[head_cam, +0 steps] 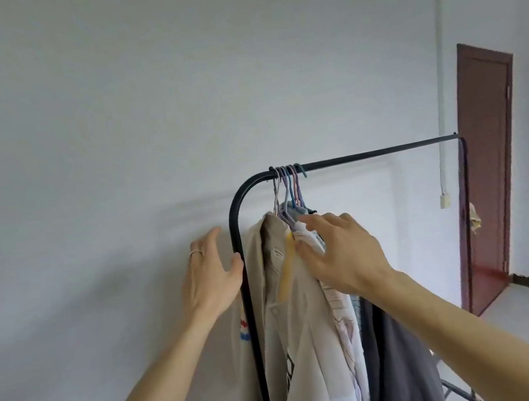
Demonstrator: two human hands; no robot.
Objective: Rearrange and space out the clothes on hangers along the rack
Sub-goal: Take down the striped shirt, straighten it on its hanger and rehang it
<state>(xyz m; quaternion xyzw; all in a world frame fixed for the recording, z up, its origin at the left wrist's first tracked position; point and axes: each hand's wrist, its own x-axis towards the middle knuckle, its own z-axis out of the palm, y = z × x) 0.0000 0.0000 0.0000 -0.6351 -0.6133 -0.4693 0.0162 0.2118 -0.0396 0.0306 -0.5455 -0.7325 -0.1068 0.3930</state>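
A black metal clothes rack (370,155) stands before a white wall. Several pastel hangers (286,183) are bunched at the left end of its top bar. From them hang a beige shirt (282,301), pale striped shirts (342,319) and a dark grey garment (398,352), all pressed together. My left hand (209,278) is open beside the rack's left upright post, thumb touching it. My right hand (340,250) rests with spread fingers on the shoulders of the garments just below the hanger hooks; I cannot tell whether it grips one.
The right part of the top bar carries no hangers. A brown door (484,172) stands at the right by the rack's far post. A white cord with a small box (444,201) hangs down the wall. The rack's lower crossbars (459,391) show at bottom right.
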